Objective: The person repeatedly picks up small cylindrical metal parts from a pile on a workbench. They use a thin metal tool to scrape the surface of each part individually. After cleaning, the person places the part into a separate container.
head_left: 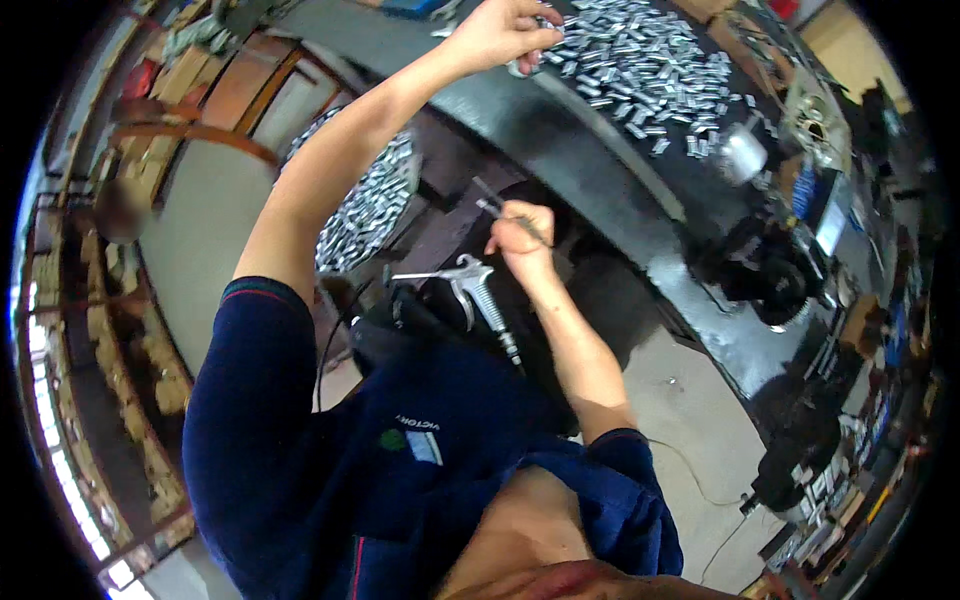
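On my feed the right hand (522,232) is closed round a slim rod (489,192) — stiff and light, I'd judge, best held mid-shaft — tip jutting past the grip; farther, the left hand (503,36), its grip I can't tell, is beside metal pieces (645,72), likely slippery, heaped on the bench (560,150)

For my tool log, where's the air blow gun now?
In the head view, the air blow gun is near the centre, between the right hand above and the navy shirt below.
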